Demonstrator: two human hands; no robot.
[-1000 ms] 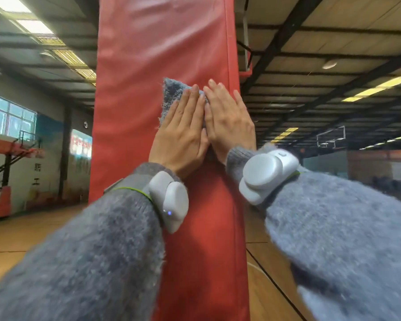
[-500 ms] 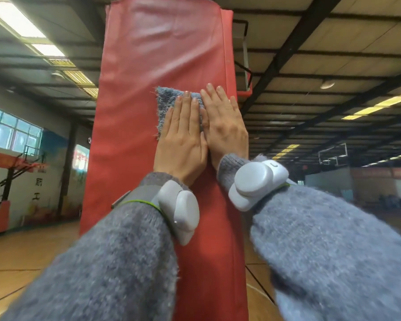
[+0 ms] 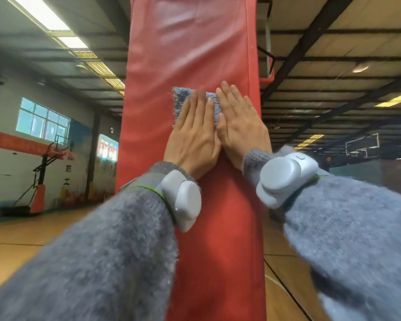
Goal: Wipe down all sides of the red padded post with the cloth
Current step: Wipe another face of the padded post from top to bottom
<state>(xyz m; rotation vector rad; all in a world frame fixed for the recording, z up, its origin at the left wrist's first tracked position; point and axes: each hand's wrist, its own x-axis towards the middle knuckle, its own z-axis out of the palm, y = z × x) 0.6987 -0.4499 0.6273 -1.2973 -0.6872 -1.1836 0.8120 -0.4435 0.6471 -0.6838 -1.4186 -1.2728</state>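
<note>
Nearest: two fuzzy grey sleeves, the left sleeve [image 3: 90, 262] and right sleeve [image 3: 357, 228], each with a pale grey wrist unit strapped on, the left unit [image 3: 183, 200] and the right unit [image 3: 285, 179].

Hands: left hand [image 3: 192, 137] and right hand [image 3: 241, 128] lie flat side by side, fingers straight and pointing up, palms pressing the cloth [image 3: 181, 100] against the post's facing side. Thumbs nearly touching. No pinch, no curl.

Cloth: grey-blue, nubby terry, frayed along its left edge. Mostly hidden under the hands. Only its top edge and left strip show.

Red padded post [image 3: 188, 42]: upright, fills the middle of the view from top to bottom. Red vinyl cover, glossy sheen higher up, faint wrinkles, a seam down the right edge. The cloth sits toward the post's right half.

Floor [image 3: 9, 239]: polished wood boards, dark court lines on the right.

Room beyond: indoor gym. Red-based basketball stand [image 3: 42, 181] by the left wall, red banner [image 3: 16, 142] and windows [image 3: 42, 121] above it. Strip lights [image 3: 42, 12] run along a dark-beamed ceiling. Far right, a backboard [image 3: 361, 144], small and blurred.
</note>
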